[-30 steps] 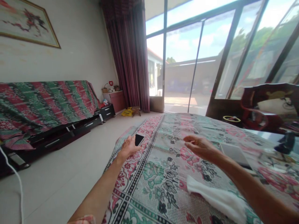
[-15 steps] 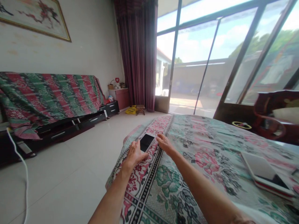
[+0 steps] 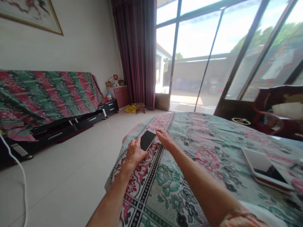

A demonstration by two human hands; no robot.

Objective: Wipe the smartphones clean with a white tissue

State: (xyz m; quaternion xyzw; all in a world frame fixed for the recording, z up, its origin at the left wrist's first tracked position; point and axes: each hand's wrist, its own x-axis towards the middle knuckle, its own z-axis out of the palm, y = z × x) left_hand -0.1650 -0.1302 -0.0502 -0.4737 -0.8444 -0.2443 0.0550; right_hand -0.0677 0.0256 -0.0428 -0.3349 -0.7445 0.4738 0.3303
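- The phone [image 3: 148, 140], dark-screened with a pale frame, lies near the left edge of the flowered cloth [image 3: 169, 179], between my two hands.
- My left hand [image 3: 135, 152] is at its near left end, thumb apart from the fingers and the phone's corner between them; I cannot tell whether they grip it.
- My right hand [image 3: 164, 139] is at its right end, fingers together and slightly bent; I cannot tell whether they touch or press the frame.
- Well to the right on the same cloth lies a tablet [image 3: 265, 168] with a pale border, its screen up.
- Something white [image 3: 259, 214] shows beside my right forearm, mostly cut off by the lower edge.
- On the floor [image 3: 68, 176] to my left, a white cable [image 3: 23, 179] hangs down in view.
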